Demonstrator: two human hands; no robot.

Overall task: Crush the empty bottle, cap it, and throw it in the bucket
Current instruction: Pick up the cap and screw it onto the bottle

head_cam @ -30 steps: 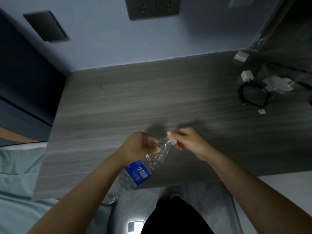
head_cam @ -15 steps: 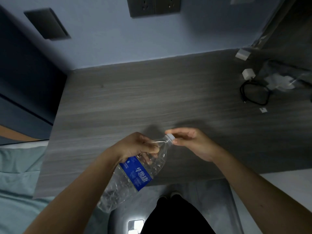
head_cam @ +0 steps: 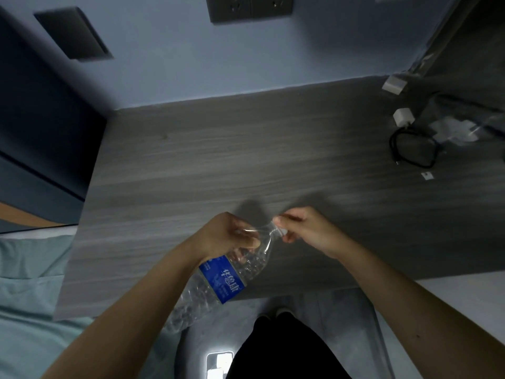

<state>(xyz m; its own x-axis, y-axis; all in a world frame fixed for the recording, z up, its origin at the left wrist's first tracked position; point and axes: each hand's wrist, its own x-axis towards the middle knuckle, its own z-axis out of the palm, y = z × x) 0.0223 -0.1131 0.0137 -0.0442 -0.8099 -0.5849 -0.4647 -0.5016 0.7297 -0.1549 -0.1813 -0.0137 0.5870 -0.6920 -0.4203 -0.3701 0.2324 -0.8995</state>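
Observation:
A clear plastic bottle [head_cam: 218,283] with a blue label is held tilted over the front edge of the grey wooden table [head_cam: 218,165], its neck pointing up and right. My left hand [head_cam: 229,233] grips the bottle's upper part just below the neck. My right hand [head_cam: 303,228] pinches the white cap [head_cam: 281,231] at the bottle's mouth with thumb and fingers. The bottle's lower body looks crinkled. No bucket is in view.
At the table's far right lie a coiled black cable [head_cam: 412,149], a white charger plug [head_cam: 403,117], a small white box [head_cam: 393,84] and clear plastic wrapping [head_cam: 456,129]. Wall sockets [head_cam: 248,6] sit above. A pale green bed sheet [head_cam: 30,296] lies to the left.
The bottle stays in both hands in nearly the same place. My right hand's fingers have shifted around the cap, and the bottle has tilted slightly.

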